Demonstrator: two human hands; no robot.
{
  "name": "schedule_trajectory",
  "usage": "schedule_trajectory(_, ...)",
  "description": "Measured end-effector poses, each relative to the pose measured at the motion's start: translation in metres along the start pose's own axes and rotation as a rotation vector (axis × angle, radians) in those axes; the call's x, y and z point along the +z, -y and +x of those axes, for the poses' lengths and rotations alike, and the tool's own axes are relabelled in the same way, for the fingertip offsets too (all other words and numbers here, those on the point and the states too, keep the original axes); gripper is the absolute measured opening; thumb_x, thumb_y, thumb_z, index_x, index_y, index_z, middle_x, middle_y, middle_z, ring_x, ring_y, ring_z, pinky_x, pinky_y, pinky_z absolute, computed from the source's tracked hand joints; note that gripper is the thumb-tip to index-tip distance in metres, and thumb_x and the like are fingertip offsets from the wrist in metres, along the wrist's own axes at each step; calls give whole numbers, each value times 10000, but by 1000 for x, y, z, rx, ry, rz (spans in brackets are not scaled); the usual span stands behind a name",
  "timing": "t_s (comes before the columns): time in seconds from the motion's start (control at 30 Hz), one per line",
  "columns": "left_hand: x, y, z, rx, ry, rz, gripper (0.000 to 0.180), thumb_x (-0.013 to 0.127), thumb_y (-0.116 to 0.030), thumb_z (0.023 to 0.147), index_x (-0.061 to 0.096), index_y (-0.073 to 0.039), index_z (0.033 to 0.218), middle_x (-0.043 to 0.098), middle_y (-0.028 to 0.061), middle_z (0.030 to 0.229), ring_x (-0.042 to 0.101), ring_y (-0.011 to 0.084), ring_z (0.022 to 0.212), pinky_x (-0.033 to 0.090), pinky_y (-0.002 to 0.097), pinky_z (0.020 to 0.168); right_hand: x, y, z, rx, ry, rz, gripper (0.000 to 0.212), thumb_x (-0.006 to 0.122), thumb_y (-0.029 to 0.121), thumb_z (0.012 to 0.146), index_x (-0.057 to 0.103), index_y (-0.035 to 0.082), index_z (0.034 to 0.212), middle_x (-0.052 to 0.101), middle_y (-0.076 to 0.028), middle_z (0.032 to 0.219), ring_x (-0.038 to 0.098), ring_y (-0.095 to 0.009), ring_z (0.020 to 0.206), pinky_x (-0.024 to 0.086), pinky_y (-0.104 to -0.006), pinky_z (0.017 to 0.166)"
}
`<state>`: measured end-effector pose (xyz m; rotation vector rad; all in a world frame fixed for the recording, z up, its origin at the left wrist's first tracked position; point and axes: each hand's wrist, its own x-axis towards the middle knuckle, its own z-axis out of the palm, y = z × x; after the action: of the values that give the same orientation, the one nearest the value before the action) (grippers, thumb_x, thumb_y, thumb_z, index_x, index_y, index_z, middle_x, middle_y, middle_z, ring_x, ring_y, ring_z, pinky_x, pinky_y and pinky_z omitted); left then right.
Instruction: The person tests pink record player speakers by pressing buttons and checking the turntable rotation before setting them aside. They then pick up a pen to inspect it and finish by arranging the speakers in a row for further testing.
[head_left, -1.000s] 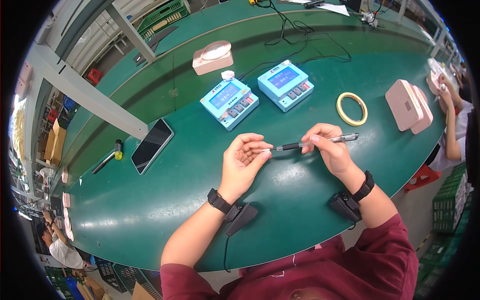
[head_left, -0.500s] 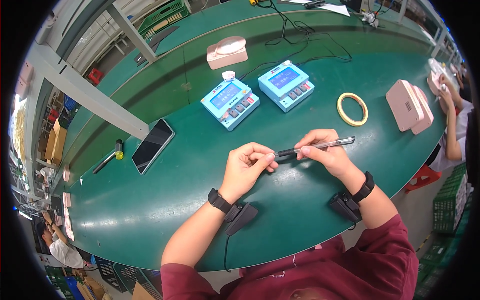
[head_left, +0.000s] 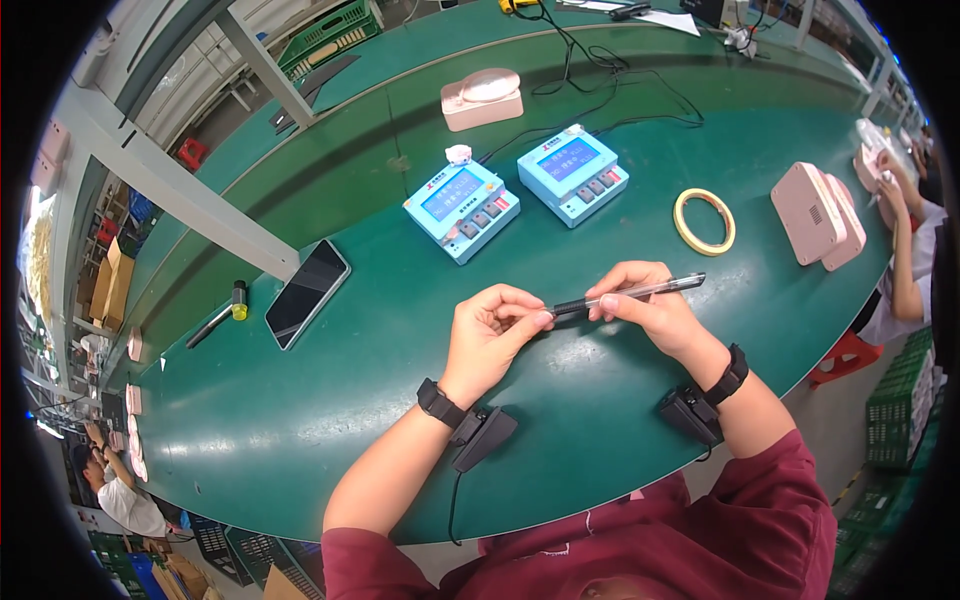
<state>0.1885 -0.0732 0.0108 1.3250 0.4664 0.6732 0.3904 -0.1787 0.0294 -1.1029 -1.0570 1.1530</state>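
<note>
A clear-barrelled pen (head_left: 662,287) with a black grip is held level above the green table. My left hand (head_left: 488,336) pinches its tip end between thumb and fingers. Round the barrel, closer to the other end, the fingers of my right hand (head_left: 654,312) are closed. Beyond my hands stand two light-blue boxes with screens and buttons, a left one (head_left: 462,212) and a right one (head_left: 572,176). A roll of yellow tape (head_left: 704,222) lies past my right hand.
Pink devices (head_left: 815,215) stand at the right, another pink device (head_left: 482,100) on the green strip behind the boxes. To the left lie a phone (head_left: 308,293) and a yellow-and-black screwdriver (head_left: 238,302). Black cables (head_left: 570,60) run at the back. A co-worker's arms (head_left: 905,220) show at far right.
The pink device on the green strip at the back has moved to the right. My hands and the pen have barely shifted.
</note>
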Motion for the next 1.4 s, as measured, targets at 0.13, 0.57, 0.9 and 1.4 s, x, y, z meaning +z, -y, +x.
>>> schedule_trajectory(0.13, 4, -3, -1, 37, -33, 38, 127, 670, -13, 845, 597, 28, 940, 686, 108, 862, 666, 144, 800, 532, 243, 736, 0, 0, 1, 24, 11, 34, 164, 636, 126, 846, 653, -19, 922, 672, -109, 807, 615, -127, 741, 481, -235, 674)
schedule_trajectory(0.57, -3, 3, -1, -91, 80, 174, 113, 638, -94, 890, 639, 19, 897, 682, 90, 821, 652, 126, 739, 532, 259, 693, -1, -2, 1, -3, 8, 13, 156, 631, 120, 850, 650, -21, 916, 669, -108, 800, 618, -130, 740, 479, -237, 674)
schedule_trajectory(0.9, 1, 2, 0, -10, -27, 100, 148, 614, -115, 906, 633, 32, 900, 676, 92, 824, 638, 111, 715, 521, 250, 656, 3, 0, 0, 12, -3, 6, 151, 636, 113, 849, 653, -22, 912, 671, -107, 799, 619, -130, 737, 480, -238, 671)
schedule_trajectory(1.4, 5, -1, -1, -36, 0, 211, 176, 607, -152, 910, 609, 13, 849, 623, 33, 764, 577, 80, 698, 471, 221, 638, 1, -2, 0, -20, -19, 17, 148, 637, 113, 851, 651, -22, 911, 670, -106, 785, 623, -129, 737, 478, -239, 665)
